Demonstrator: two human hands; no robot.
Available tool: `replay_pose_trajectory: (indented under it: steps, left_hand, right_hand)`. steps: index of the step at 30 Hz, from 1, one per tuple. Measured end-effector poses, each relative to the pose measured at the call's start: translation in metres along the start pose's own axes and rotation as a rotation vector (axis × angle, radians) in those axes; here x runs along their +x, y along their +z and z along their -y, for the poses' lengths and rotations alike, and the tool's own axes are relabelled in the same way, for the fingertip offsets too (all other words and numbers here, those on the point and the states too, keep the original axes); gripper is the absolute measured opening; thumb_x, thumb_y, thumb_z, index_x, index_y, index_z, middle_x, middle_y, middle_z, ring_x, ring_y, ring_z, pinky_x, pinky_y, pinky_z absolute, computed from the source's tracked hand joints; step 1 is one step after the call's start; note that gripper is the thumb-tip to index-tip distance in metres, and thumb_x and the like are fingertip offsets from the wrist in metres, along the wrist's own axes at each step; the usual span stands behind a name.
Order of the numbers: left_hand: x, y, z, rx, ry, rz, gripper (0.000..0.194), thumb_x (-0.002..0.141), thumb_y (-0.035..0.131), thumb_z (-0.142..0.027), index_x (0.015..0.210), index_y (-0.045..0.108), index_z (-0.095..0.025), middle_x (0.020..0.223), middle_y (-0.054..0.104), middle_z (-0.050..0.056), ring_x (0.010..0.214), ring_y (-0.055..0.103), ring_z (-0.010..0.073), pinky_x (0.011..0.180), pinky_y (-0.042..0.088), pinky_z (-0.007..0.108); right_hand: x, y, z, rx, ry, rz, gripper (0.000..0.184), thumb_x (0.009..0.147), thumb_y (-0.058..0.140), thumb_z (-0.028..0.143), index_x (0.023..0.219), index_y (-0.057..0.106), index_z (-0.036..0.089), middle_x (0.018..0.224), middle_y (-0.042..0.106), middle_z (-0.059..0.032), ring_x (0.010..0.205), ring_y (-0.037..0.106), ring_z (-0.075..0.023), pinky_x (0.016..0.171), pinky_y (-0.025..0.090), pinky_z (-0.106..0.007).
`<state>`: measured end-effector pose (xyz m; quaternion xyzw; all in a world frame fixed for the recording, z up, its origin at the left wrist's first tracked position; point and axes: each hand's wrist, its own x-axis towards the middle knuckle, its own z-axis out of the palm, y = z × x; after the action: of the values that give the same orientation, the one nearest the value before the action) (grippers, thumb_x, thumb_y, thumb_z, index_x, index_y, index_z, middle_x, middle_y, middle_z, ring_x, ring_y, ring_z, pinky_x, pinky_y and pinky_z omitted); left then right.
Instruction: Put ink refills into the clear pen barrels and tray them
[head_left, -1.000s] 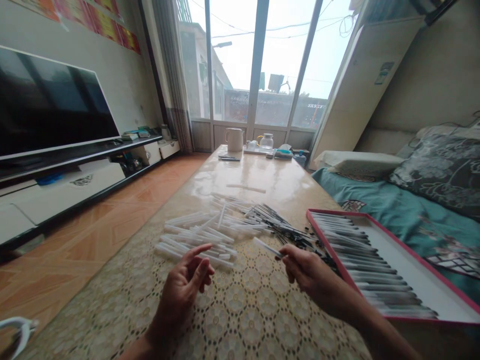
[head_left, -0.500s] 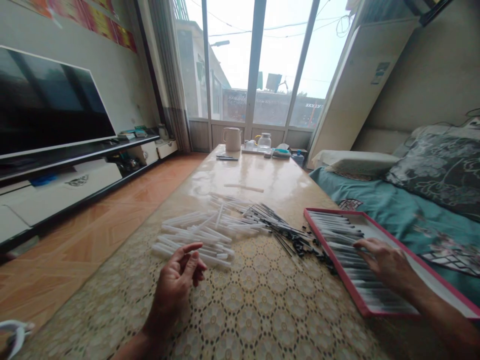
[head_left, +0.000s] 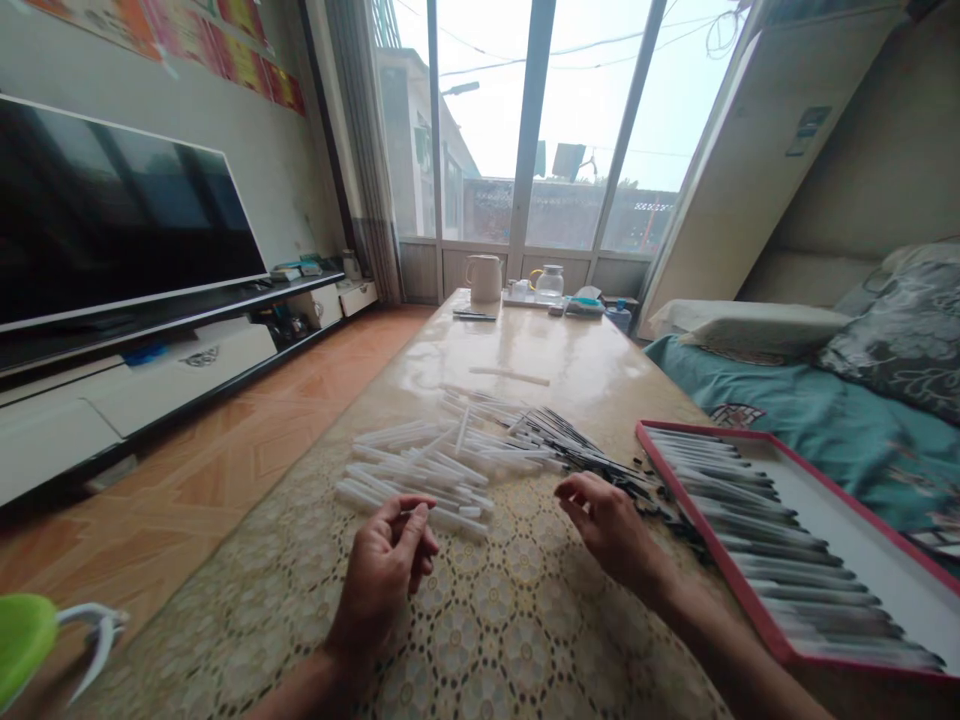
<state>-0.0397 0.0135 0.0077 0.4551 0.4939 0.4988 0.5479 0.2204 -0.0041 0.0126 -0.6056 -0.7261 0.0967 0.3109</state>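
The person's left hand and right hand are bare, with fairly slender, tapering fingers and narrow wrists. Both forearms, seen over the near part of the table, are uncovered as far as the view reaches and broaden gently away from the wrists. The skin looks smooth and plain; the fingernails are too small to make out clearly.

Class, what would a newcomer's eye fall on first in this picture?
Probably the shallow, pink-rimmed tray on the right, holding a row of slim grey-and-black sticks. Next, the loose heap of translucent white plastic tubes beyond the left hand, with thin black rods fanned out to its right.
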Motion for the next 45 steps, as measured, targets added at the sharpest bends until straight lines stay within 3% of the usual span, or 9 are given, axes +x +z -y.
replay_pose_trajectory:
  steps: [5,11,16,19,27,31,35,40,45]
  left_hand:
    - [-0.005,0.003,0.001,0.061,-0.002,0.054,0.028,0.075,0.062,-0.042,0.085,0.058,-0.016,0.050,0.056,-0.004,0.037,0.046,0.0080,0.032,0.030,0.015]
    - [-0.006,0.006,0.001,0.126,0.010,0.109,0.026,0.076,0.061,-0.041,0.083,0.058,-0.016,0.050,0.057,-0.003,0.036,0.047,0.0085,0.030,0.031,0.015]
    - [-0.007,0.007,0.002,0.159,0.006,0.124,0.024,0.076,0.060,-0.040,0.081,0.058,-0.016,0.051,0.057,-0.003,0.039,0.050,0.0099,0.032,0.036,0.016]
    - [-0.007,0.007,0.003,0.150,0.016,0.113,0.024,0.077,0.059,-0.039,0.084,0.056,-0.017,0.053,0.057,-0.003,0.041,0.051,0.0106,0.032,0.037,0.016]
    - [-0.006,0.006,0.003,0.191,0.031,0.150,0.022,0.077,0.059,-0.039,0.080,0.054,-0.018,0.055,0.058,-0.003,0.042,0.052,0.0111,0.033,0.039,0.018]
    - [-0.006,0.006,0.003,0.196,0.006,0.203,0.023,0.076,0.061,-0.039,0.076,0.057,-0.016,0.056,0.059,-0.002,0.043,0.053,0.0106,0.037,0.042,0.019]
    - [-0.006,0.009,0.003,0.068,-0.067,0.321,0.030,0.071,0.068,-0.041,0.082,0.062,-0.014,0.061,0.064,0.001,0.049,0.059,0.0129,0.044,0.048,0.023]
    - [-0.010,0.013,0.001,-0.200,-0.212,0.403,0.040,0.068,0.074,-0.034,0.101,0.064,-0.014,0.071,0.070,0.006,0.064,0.066,0.0181,0.053,0.050,0.025]
    - [-0.007,0.010,0.002,-0.351,-0.283,0.386,0.026,0.070,0.074,-0.031,0.087,0.069,-0.013,0.068,0.069,0.005,0.061,0.063,0.0138,0.053,0.048,0.021]
  right_hand:
    - [0.019,0.044,0.035,0.027,-0.013,0.087,0.015,0.078,0.053,0.011,0.090,0.060,0.018,0.088,0.061,-0.0032,0.072,0.058,-0.0135,0.068,0.045,-0.025]
    - [0.029,0.060,0.051,-0.017,0.002,0.074,0.010,0.076,0.057,0.014,0.084,0.060,0.018,0.085,0.058,-0.0035,0.077,0.056,-0.0159,0.069,0.042,-0.025]
    - [0.020,0.051,0.040,-0.048,0.050,0.048,0.010,0.077,0.052,0.009,0.078,0.058,0.017,0.081,0.057,-0.0033,0.072,0.054,-0.0148,0.066,0.040,-0.024]
    - [0.013,0.043,0.036,-0.068,0.087,0.002,0.015,0.077,0.051,0.008,0.087,0.058,0.016,0.086,0.057,-0.0049,0.074,0.054,-0.0158,0.067,0.040,-0.025]
    - [0.005,0.059,0.072,-0.064,-0.009,0.051,0.004,0.079,0.057,0.018,0.082,0.060,0.019,0.082,0.058,-0.0029,0.076,0.055,-0.0165,0.066,0.039,-0.023]
    - [0.005,0.059,0.066,-0.092,-0.006,0.049,0.009,0.080,0.054,0.012,0.082,0.060,0.019,0.082,0.058,-0.0034,0.075,0.055,-0.0163,0.064,0.038,-0.023]
    - [-0.002,0.043,0.054,0.026,0.028,-0.021,0.008,0.084,0.051,0.014,0.082,0.057,0.017,0.081,0.057,-0.0034,0.072,0.055,-0.0154,0.064,0.040,-0.024]
    - [-0.018,0.025,0.064,0.141,-0.040,-0.035,0.009,0.085,0.050,0.016,0.082,0.058,0.019,0.078,0.056,-0.0022,0.071,0.055,-0.0150,0.064,0.041,-0.024]
    - [-0.019,0.007,0.046,-0.015,0.008,-0.032,0.013,0.086,0.050,0.021,0.076,0.057,0.020,0.076,0.058,-0.0026,0.069,0.056,-0.0152,0.063,0.042,-0.025]
